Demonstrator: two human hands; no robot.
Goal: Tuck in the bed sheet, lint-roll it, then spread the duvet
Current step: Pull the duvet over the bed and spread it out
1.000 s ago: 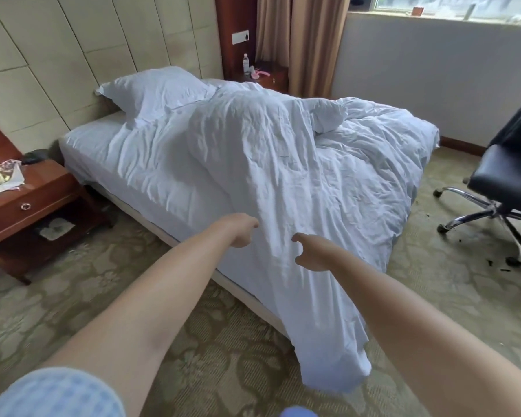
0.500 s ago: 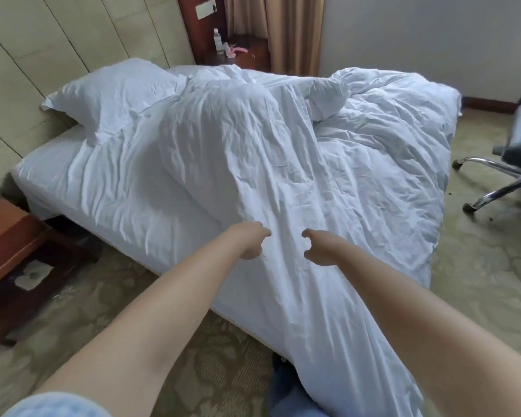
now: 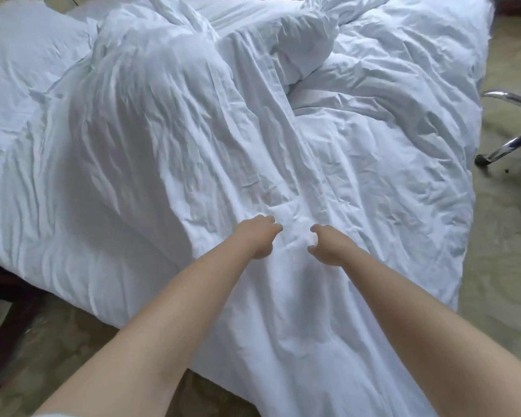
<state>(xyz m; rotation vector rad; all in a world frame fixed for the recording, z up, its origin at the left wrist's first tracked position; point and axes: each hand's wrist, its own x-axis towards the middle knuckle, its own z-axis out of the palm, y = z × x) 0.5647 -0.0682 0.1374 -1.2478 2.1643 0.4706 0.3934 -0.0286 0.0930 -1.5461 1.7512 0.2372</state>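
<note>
Left hand [image 3: 260, 237] and right hand [image 3: 325, 243], grip half-curled at frame centre, hold on crumpled white duvet [image 3: 223, 139] unclear; shallow pinch risks slipping; hanging end may drag on patterned carpet [image 3: 500, 266].

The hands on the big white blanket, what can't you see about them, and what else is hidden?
- Left hand, head view: fingertips curl down out of sight, so a grip on the duvet cannot be confirmed.
- Right hand: same, curled fingers hide the contact.
- Bed sheet: the duvet hides whether it is tucked.
- Pillow: cut off by the left edge.
- Chair leg: the seat lies beyond the right edge.
</note>
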